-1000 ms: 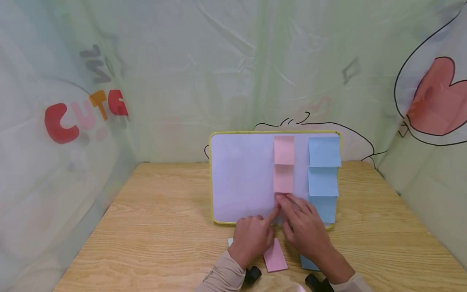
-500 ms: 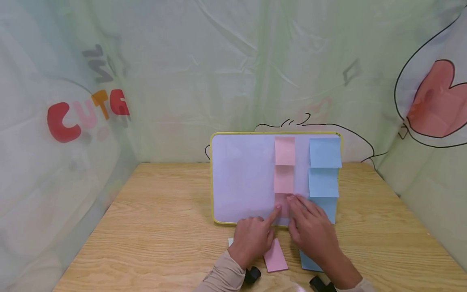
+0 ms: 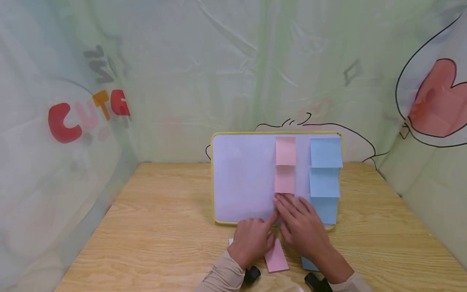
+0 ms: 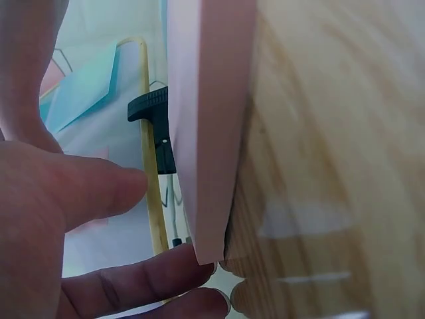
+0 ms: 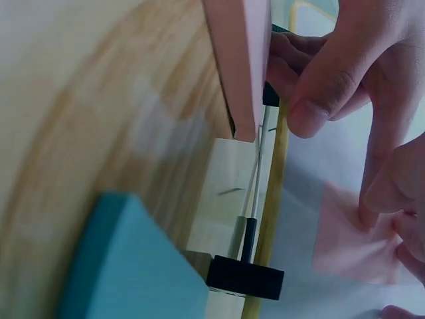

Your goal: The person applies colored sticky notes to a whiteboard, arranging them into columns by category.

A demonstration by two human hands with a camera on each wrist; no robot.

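Both hands (image 3: 281,233) flat against whiteboard (image 3: 242,178)

Board (image 3: 240,178) stands mid-frame at table (image 3: 164,227) rear. Two note columns on its right half. Both hands (image 3: 255,241) (image 3: 303,229) at its lower edge; note pads (image 3: 276,256) below them.

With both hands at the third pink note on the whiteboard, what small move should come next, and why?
Probably smooth the third pink note downward with the right hand while the left hand steadies its lower edge: in the right wrist view it looks creased, not lying flat on the whiteboard.
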